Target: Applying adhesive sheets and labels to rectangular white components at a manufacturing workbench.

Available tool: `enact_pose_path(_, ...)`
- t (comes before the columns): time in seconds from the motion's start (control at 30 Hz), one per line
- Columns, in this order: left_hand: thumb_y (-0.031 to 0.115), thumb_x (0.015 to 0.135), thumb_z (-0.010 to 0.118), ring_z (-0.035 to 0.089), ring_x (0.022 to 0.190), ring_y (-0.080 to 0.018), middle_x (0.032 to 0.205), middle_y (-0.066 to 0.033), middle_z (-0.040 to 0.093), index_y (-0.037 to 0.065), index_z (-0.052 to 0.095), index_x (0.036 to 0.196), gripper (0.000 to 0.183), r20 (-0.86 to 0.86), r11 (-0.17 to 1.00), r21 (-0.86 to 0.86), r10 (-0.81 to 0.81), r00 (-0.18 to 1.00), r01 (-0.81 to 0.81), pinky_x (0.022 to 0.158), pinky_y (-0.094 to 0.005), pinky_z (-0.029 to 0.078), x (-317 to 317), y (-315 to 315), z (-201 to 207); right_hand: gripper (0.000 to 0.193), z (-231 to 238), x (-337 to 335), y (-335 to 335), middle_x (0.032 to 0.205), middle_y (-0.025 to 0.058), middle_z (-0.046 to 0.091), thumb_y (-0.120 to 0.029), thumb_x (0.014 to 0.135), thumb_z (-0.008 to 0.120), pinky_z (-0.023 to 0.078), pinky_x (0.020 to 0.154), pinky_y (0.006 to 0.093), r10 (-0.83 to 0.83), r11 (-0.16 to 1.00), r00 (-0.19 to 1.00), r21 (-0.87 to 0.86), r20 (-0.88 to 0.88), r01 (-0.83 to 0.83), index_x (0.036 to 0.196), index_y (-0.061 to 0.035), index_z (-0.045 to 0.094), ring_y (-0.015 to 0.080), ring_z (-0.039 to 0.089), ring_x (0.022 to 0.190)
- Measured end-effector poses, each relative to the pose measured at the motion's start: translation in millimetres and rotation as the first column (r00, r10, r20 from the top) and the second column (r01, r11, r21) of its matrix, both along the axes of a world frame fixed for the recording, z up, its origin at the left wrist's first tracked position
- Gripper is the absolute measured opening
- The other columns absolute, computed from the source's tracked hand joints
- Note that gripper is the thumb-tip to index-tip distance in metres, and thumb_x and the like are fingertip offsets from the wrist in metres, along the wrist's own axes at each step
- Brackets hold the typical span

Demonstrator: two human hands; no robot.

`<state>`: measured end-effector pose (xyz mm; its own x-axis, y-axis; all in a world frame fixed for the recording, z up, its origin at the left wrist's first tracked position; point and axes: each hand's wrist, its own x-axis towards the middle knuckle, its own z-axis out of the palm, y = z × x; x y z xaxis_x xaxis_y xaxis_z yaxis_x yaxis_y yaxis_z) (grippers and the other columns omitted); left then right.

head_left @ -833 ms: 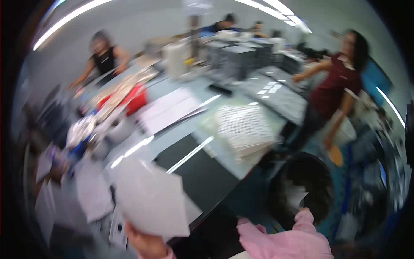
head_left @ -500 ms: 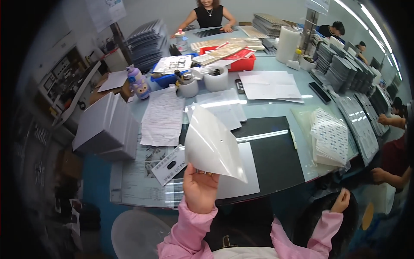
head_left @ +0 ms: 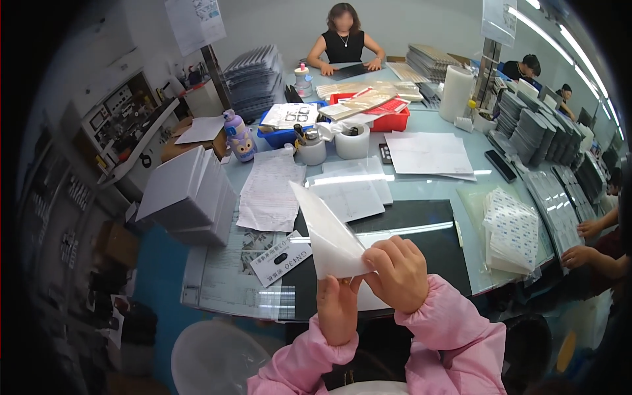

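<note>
A glossy, thin white sheet (head_left: 329, 237) is held up in a curve above the near part of the desk. My left hand (head_left: 337, 313) grips its lower edge from below, fingers mostly behind it. Close by on the right, my right hand (head_left: 399, 273) is closed at the sheet's right corner, pinching it. Beneath them lies a black mat (head_left: 428, 240) with part of another white sheet on it. A printed label card (head_left: 270, 270) bearing a small dark oval piece rests left of the mat.
Stacked white sheets (head_left: 178, 191) stand at the left edge. Printed papers (head_left: 270, 197), a purple bottle (head_left: 239, 138), white rolls (head_left: 352, 143) and a red tray (head_left: 393, 122) fill the back. Patterned sheets (head_left: 510, 230) lie right. A person (head_left: 345, 49) sits opposite; another person's hands (head_left: 582, 243) are at right.
My right hand has come in from the lower right and taken hold of the sheet's corner. The sheet has turned and now shows a narrower face. The view has shifted.
</note>
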<state>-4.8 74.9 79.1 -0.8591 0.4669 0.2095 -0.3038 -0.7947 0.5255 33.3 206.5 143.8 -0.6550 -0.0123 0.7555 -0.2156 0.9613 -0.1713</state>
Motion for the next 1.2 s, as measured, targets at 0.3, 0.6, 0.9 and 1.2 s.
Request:
enact_pose_path(0.3,0.009,0.074,0.08,0.048,0.124,-0.0235,0.133,-0.0151,0.05,0.0,0.03,0.147,0.088,-0.555,0.657,-0.516,0.232,0.799,-0.55,0.106,-0.0391,0.037,-57,-49,-27,0.017,20,26,51,0.097,0.0064,0.064,0.004,0.088,0.062,0.049,0.074,0.0259,0.38,0.56,0.925,-0.793,-0.013,-0.241,0.104,-0.0004,0.059,0.0123,0.061,0.085)
enact_pose_path(0.6,-0.005,0.089,0.061,0.048,0.053,-0.004,0.098,-0.0113,0.067,0.001,0.038,0.134,0.051,-0.172,0.698,-0.707,-0.007,0.985,-0.119,0.044,-0.019,0.037,-33,-51,-34,0.035,-72,-9,100,0.119,0.0075,0.062,-0.002,0.093,0.06,0.047,0.096,0.0299,0.53,0.28,0.845,-0.955,0.073,-0.093,0.127,0.0006,0.051,0.0136,0.058,0.109)
enact_pose_path(0.9,-0.003,0.092,0.058,0.053,0.056,-0.007,0.089,-0.0118,0.068,0.0,0.034,0.139,0.053,0.029,0.655,-0.75,-0.101,0.994,0.088,0.048,-0.0201,0.042,-13,-76,-54,0.034,-125,-7,106,0.11,0.0097,0.068,-0.002,0.089,0.062,0.053,0.077,0.025,0.542,0.214,0.821,-0.974,0.178,0.07,0.122,0.0013,0.055,0.013,0.065,0.093)
enact_pose_path(1.2,-0.005,0.077,0.071,0.065,0.084,-0.0234,0.088,-0.0076,0.067,0.004,0.068,0.099,0.024,-0.822,0.202,-0.569,-0.119,0.557,-0.797,0.078,-0.0324,0.051,-22,-112,-69,0.034,-143,-3,102,0.111,0.0134,0.068,0.001,0.088,0.064,0.053,0.088,0.0314,0.528,0.078,0.834,-0.987,0.159,0.139,0.12,0.0013,0.055,0.0183,0.066,0.097)
